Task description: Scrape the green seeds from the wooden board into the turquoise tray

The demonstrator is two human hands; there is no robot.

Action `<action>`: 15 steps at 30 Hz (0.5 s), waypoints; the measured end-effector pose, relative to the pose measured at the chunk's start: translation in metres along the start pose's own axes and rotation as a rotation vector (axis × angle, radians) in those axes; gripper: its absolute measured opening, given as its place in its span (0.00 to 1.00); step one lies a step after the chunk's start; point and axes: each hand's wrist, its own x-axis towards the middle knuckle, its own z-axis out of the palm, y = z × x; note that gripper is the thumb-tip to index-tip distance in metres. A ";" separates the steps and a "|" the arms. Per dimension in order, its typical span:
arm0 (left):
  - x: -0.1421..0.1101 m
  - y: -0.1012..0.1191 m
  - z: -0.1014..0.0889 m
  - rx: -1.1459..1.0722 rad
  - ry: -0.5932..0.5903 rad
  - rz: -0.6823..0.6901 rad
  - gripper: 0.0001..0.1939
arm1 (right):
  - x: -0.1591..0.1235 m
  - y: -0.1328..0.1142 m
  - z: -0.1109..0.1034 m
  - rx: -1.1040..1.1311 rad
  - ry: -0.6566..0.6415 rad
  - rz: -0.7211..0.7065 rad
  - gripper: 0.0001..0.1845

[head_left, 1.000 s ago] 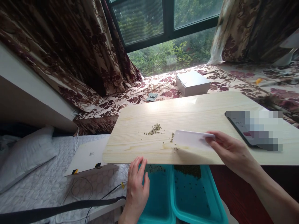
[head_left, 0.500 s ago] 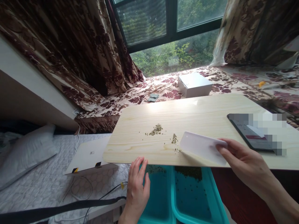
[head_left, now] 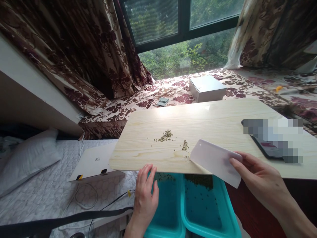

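Observation:
My right hand grips a white plastic scraper card by its right end, tilted over the near edge of a pale wooden board. Just left of the card lies a small clump of green beans; a larger clump of beans lies further left. My left hand rests with fingers curled on the rim of the left teal bin below the board. Beside it stands the right teal bin, with beans at its far end.
A phone lies on the board's right side. A white box and a small grey item sit on the floral window seat. A white device, cables and a pillow lie on the bed at left.
My right hand has drawn the scraper card back toward me and tilted it, away from the small clump. My left hand has stayed on the bin rim.

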 end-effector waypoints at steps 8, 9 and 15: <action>0.000 0.000 0.000 0.003 0.006 0.003 0.27 | 0.004 -0.005 0.010 0.110 0.021 0.133 0.19; 0.000 0.000 0.000 0.005 0.007 0.005 0.27 | 0.005 -0.004 0.009 0.103 0.031 0.134 0.19; 0.001 0.000 0.000 0.004 0.011 0.004 0.28 | 0.002 -0.004 0.011 0.115 0.018 0.126 0.17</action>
